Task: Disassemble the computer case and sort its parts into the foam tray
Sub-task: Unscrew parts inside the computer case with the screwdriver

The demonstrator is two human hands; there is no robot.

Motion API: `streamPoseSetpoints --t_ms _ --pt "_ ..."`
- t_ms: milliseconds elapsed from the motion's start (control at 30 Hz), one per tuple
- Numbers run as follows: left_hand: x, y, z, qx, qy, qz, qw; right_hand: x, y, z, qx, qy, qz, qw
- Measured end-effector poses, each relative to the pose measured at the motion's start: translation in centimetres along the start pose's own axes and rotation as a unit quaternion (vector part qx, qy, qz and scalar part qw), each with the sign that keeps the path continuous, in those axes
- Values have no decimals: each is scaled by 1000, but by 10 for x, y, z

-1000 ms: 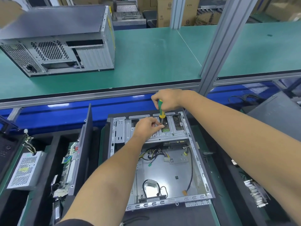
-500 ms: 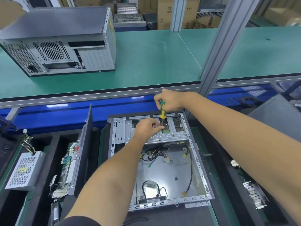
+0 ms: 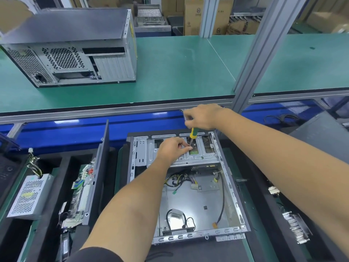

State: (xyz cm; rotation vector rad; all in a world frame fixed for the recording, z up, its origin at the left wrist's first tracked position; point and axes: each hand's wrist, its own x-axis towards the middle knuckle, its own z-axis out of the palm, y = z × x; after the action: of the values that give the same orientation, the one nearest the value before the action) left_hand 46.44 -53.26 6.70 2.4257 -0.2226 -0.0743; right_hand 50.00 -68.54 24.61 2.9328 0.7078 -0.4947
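I see the foam tray [image 3: 66, 161] at nine o'clock of the open computer case [image 3: 234, 201]. My left hand [image 3: 172, 150] pinches the shaft of the screwdriver [image 3: 193, 136]; my right hand [image 3: 203, 117], at one o'clock, grips its handle. The green bench [image 3: 179, 72] lies beyond.

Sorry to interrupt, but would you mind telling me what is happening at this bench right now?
A person is taking apart an open computer case lying in front of them. The right hand grips a screwdriver pointed down at the drive cage, while the left hand pinches near its tip. A power supply and a circuit board already sit in the foam tray to the left. Another closed case waits on the green bench behind.
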Motion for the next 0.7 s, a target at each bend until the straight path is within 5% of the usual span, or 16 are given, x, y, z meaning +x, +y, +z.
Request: streamPoseSetpoints --t_ms 67,367,533,700 --pt "0 0 0 -1 -1 1 1000 1 1 1 -77 24 5 997" --pt "0 0 -1 2 2 8 1000 -2 -3 3 97 14 -26 995" --pt "0 0 -1 7 -1 5 1000 1 -4 1 -79 50 -3 996" --pt "0 0 0 -3 1 5 1000 -3 -2 -2 135 -13 -45 990"
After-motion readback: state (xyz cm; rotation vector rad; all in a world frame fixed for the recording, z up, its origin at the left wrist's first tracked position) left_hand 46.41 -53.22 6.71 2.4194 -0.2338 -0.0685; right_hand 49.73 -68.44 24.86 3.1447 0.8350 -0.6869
